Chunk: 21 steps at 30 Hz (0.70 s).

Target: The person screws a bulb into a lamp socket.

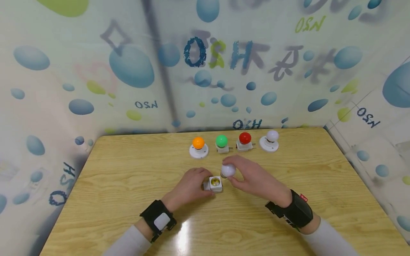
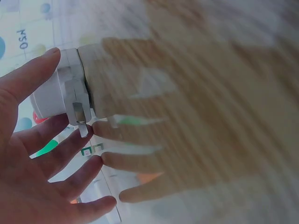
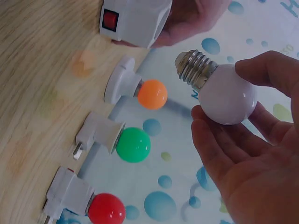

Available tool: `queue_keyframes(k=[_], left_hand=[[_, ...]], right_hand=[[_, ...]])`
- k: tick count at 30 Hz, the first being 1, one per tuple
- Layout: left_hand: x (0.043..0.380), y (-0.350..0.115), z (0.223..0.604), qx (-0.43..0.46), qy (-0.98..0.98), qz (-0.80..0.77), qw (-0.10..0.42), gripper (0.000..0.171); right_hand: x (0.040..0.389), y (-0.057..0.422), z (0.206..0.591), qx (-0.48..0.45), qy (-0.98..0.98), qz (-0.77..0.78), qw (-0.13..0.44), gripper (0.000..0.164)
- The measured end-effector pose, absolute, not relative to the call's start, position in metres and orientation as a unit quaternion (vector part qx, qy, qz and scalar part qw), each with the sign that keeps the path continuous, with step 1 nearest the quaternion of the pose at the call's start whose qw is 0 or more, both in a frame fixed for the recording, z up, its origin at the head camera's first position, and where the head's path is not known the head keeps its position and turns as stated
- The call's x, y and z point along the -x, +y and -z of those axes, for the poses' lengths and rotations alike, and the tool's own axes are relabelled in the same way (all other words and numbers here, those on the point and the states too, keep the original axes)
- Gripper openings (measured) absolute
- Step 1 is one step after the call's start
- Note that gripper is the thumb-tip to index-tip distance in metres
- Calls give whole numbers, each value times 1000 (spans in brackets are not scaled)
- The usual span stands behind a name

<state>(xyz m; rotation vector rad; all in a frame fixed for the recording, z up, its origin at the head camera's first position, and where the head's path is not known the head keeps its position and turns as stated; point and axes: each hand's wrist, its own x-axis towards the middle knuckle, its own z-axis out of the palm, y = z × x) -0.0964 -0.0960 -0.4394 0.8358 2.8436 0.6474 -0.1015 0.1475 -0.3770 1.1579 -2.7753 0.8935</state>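
Observation:
My right hand [image 1: 253,176] pinches a white light bulb [image 3: 228,93] by its round glass, thumb on one side and fingers on the other. The bulb's bare metal screw base [image 3: 195,69] points toward the socket. On the table my left hand [image 1: 193,185] holds a white plug-in lamp socket [image 1: 215,184] between thumb and fingers. Its round brass-coloured opening faces up. A red switch [image 3: 110,20] shows on the socket's side in the right wrist view, and metal plug prongs [image 2: 80,119] show in the left wrist view. The bulb is just right of and above the socket, apart from it.
Behind the hands stand an orange bulb [image 1: 198,143] on a round base, a green bulb [image 1: 221,141] and a red bulb [image 1: 245,138] in plug-in sockets, and another white bulb [image 1: 272,136] on a round base. A patterned curtain [image 1: 205,92] hangs behind the wooden table [image 1: 128,167].

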Motion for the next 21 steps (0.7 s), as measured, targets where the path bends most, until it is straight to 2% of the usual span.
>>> queue_keyframes(k=[10, 21], left_hand=[[98, -96, 442, -293, 935, -198, 23, 50], [99, -98, 442, -294, 933, -207, 26, 51]], right_hand=[[102, 132, 382, -404, -872, -270, -61, 51], [106, 126, 389, -443, -859, -244, -81, 50]])
